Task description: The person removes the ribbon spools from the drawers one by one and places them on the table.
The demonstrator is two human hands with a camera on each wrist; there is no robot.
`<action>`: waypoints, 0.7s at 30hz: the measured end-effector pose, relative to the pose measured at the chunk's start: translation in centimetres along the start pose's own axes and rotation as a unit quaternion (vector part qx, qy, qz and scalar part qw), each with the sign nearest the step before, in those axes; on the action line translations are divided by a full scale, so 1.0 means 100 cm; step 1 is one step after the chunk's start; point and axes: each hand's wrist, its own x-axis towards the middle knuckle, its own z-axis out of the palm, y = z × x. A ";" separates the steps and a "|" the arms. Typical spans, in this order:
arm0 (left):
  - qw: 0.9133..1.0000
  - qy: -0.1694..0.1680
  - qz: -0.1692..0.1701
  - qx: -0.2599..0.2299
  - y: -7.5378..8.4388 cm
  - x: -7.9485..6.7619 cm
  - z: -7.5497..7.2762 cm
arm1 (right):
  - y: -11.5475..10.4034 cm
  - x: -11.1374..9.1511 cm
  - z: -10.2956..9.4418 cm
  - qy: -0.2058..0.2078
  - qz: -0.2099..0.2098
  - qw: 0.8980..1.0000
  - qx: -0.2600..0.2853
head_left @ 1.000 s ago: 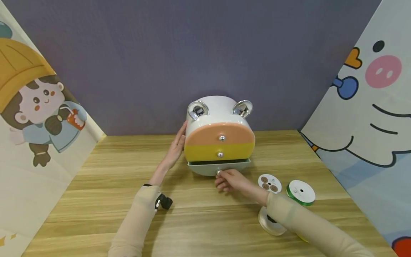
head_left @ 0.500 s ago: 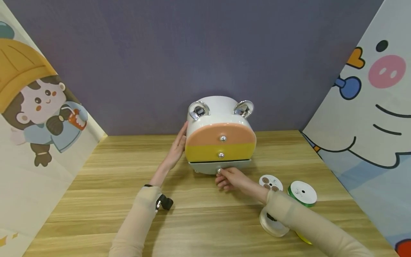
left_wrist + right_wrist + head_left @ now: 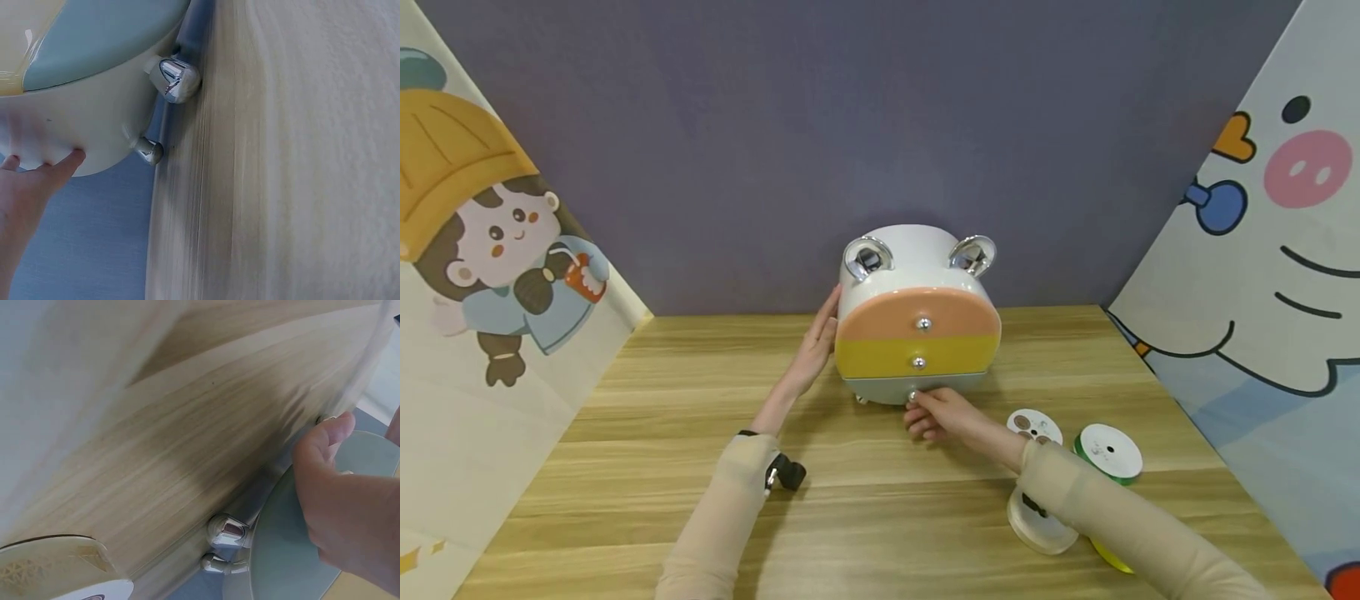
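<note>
A small white drawer cabinet [image 3: 917, 250] with an orange, a yellow and a grey-green drawer front stands by the back wall on chrome feet. Two silver ear-shaped pieces rise from its top. My left hand [image 3: 812, 346] lies along the cabinet's left side, fingers extended; the left wrist view shows fingertips on the white shell [image 3: 106, 134]. At the bottom drawer [image 3: 880, 389], flush with the cabinet, the thumb and forefinger of my right hand [image 3: 943, 414] pinch its round silver knob [image 3: 913, 396]. The right wrist view has that hand [image 3: 350, 512] across the drawer front, its other fingers curled.
To the right on the wooden table [image 3: 850, 525] are several ribbon spools: a white one with brown circles [image 3: 1028, 422], a green one [image 3: 1108, 452], a cream one [image 3: 1040, 529] and a yellow one [image 3: 1112, 557] partly under my right sleeve. A grey wall [image 3: 880, 125] stands behind.
The bottom drawer, open by a gap a second ago, has slid inward until its gap closed, my right hand moving in with its knob. My left hand has stayed against the cabinet's side.
</note>
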 end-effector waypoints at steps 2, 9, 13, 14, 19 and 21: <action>1.000 -0.002 0.000 -0.001 -0.001 0.000 0.001 | 0.001 0.000 -0.001 0.001 0.002 1.000 -0.001; 1.000 -0.004 0.007 -0.001 0.000 0.000 0.003 | 0.003 -0.002 -0.002 0.003 0.000 1.000 -0.011; 1.000 -0.003 0.011 0.004 0.000 0.000 0.003 | 0.002 -0.003 -0.001 0.007 -0.001 1.000 -0.010; 1.000 -0.002 0.009 0.005 0.000 0.000 0.003 | 0.002 -0.003 -0.001 0.007 -0.001 1.000 -0.011; 1.000 0.016 0.007 0.020 -0.013 0.002 -0.001 | 0.003 -0.006 0.000 0.005 -0.003 1.000 -0.012; 0.999 0.025 0.006 0.023 -0.018 0.003 -0.005 | 0.004 -0.008 -0.003 0.001 -0.006 1.000 -0.012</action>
